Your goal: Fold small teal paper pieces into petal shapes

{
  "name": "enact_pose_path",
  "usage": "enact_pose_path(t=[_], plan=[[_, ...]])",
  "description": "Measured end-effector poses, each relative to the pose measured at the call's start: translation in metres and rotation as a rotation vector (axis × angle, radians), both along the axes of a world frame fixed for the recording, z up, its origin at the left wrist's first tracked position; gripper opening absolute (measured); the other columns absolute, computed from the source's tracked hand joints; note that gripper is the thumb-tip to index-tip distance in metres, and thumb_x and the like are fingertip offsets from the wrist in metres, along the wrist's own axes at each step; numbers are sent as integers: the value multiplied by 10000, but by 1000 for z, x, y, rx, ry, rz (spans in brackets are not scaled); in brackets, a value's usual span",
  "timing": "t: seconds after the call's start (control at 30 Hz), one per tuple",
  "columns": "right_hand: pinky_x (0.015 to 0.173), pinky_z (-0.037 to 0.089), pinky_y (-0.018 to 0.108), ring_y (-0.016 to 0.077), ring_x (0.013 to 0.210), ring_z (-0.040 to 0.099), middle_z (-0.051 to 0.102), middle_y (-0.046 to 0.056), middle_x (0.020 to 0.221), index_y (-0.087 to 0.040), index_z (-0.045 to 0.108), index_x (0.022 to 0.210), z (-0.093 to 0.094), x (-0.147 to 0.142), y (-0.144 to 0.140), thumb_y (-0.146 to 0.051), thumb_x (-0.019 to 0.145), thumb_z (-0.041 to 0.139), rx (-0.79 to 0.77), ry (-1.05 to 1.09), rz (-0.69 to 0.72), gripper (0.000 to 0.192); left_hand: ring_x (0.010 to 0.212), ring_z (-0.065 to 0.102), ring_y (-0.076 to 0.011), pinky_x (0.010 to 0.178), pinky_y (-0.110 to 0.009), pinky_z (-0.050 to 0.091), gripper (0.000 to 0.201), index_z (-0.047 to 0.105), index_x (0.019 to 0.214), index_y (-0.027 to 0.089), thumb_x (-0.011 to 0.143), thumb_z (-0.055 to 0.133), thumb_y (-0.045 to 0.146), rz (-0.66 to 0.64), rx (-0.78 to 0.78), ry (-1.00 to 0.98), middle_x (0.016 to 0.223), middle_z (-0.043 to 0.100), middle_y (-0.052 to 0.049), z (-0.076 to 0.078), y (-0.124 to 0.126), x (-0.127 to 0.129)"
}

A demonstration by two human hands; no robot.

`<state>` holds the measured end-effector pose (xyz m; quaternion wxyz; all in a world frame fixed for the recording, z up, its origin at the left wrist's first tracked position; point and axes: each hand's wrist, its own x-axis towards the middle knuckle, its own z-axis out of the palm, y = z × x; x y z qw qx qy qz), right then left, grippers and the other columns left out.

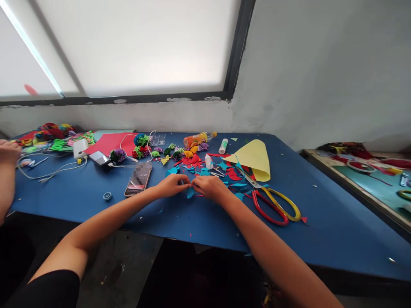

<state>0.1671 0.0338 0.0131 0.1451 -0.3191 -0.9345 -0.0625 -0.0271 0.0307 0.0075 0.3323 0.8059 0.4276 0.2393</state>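
My left hand [173, 185] and my right hand [210, 188] meet fingertip to fingertip just above the blue table. Between their pinched fingers is a small piece of blue paper [190, 193], partly hidden by the fingers. Behind the hands lie red paper scraps [193, 161] and more blue cut pieces [238, 185]. A small white bottle [208, 162] stands among them. Large scissors with one red and one yellow handle [269, 205] rest to the right of my right hand, blades partly over the scraps. A phone [138, 179] lies left of my left hand.
A rolled yellow paper sheet [257, 160], a glue stick [223, 146] and an orange drink bottle [199, 138] lie behind. Crumpled paper flowers [140, 145], white cables and a power bank [80, 148] are at left. Another person's arm [7, 179] reaches in there.
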Motion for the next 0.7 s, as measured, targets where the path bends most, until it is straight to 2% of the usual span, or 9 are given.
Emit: enact_pose_path(t=[0.1,0.17,0.27,0.4,0.6,0.7], plan=[[589,347,233,170,761,604,640,83,831,-121,615,881,5,5,2,-189,911,448,-9,64,-29,183,432,488,-68,419,-172,349,317,607,806,102,807,538,411,33,-151,-134,586,550,23,3,5,8],[608,365,239,182,791,603,642,96,863,-116,617,896,7,7,3,-191,910,450,-29,126,-49,183,407,483,-64,409,-165,346,301,607,803,91,811,542,385,57,-167,-192,544,527,31,2,7,12],[639,398,242,182,812,605,650,94,910,-118,619,918,8,9,4,-214,901,481,-89,234,-69,170,422,458,-51,417,-152,344,285,615,812,89,815,550,366,104,-100,-241,532,521,31,-2,8,16],[633,431,220,144,727,613,674,54,841,-134,648,888,6,10,6,-247,884,520,-202,337,-40,170,453,440,-50,421,-151,361,323,625,831,99,803,557,414,152,7,-294,590,552,15,-10,4,16],[651,450,223,133,714,607,682,36,817,-150,674,881,9,8,7,-254,859,545,-300,478,-1,167,443,451,-48,428,-164,410,385,643,821,112,781,562,486,160,112,-317,659,604,-17,-15,1,8],[653,449,238,138,686,600,680,27,775,-162,689,864,12,8,6,-226,823,581,-328,554,45,132,458,479,-54,444,-164,423,390,656,802,116,806,533,485,105,295,-285,661,620,-33,-13,2,7]])
